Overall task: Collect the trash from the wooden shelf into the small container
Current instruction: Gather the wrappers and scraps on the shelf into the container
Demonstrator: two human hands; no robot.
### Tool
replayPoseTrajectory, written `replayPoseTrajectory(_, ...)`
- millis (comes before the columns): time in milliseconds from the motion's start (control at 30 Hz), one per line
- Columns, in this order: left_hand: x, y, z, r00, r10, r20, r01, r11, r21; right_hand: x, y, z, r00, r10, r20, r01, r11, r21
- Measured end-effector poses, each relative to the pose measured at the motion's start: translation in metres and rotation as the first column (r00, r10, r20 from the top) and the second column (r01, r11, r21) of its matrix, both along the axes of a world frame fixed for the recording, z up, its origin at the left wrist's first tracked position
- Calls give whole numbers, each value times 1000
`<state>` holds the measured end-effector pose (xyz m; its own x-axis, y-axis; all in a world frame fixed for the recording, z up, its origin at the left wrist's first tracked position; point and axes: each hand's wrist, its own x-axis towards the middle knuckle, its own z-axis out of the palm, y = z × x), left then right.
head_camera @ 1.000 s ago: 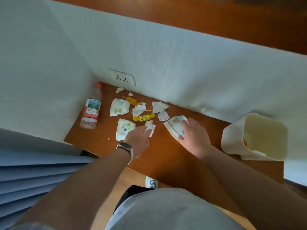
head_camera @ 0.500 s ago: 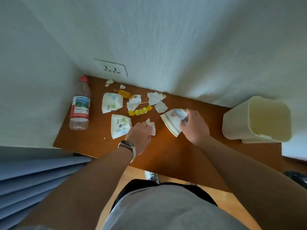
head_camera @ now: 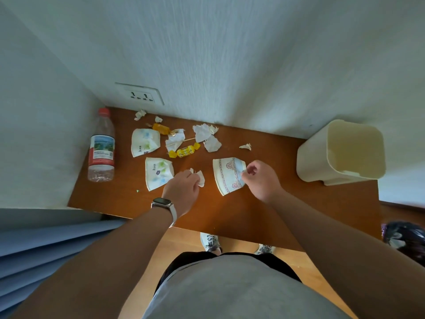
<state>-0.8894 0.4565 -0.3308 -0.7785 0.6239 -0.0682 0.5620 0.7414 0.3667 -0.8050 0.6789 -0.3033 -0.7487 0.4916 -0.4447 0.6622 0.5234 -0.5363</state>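
Taking 12 o'clock as the wall side of the wooden shelf (head_camera: 241, 217), most of the trash lies from the middle out toward 10 o'clock. The small container (head_camera: 340, 150) stands apart at 3 o'clock, its mouth open toward the camera and no trash showing inside it.

The right hand (head_camera: 259, 180) pinches the narrow end of a crushed, patterned paper cup (head_camera: 226, 176) between thumb and fingertips, the other fingers curled in. That hand is on the container's side, so it likely takes this piece for the short carry toward 3 o'clock. The cup lies flat on the wood, so an edge pinch is probably the easiest way to lift it.

The left hand (head_camera: 184, 189), with a smartwatch (head_camera: 162, 202) on its wrist, has its fingers curled round a crumpled tissue scrap (head_camera: 200, 178), which sticks out at its 1 o'clock side. Working both hands at once probably saves trips.

Not yet gathered:
- two flattened floral cups (head_camera: 145, 142) (head_camera: 158, 172) at 9 to 10 o'clock
- a yellow candy wrapper (head_camera: 184, 151) and an orange one (head_camera: 161, 128)
- torn tissue pieces (head_camera: 205, 137) near 12 o'clock
- a small scrap (head_camera: 245, 146) toward 1 o'clock

A water bottle (head_camera: 101, 148) lies on its side by the left wall.
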Motion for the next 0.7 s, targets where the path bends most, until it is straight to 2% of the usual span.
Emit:
replayPoseTrajectory(333, 13, 54, 44, 997, -31, -73, 40, 992, 120, 32, 42, 61, 987, 100, -126, -91, 993, 75)
replayPoseTrajectory(500, 21, 115, 81, 988, -99, -122, 124, 968, 220, 54, 89, 109, 953, 33, -301, 4, 992, 122)
replayPoseTrajectory(700, 43, 189, 123, 958, -235, -162, 273, 920, 280, 98, 157, 144, 939, -113, -324, 162, 979, 128)
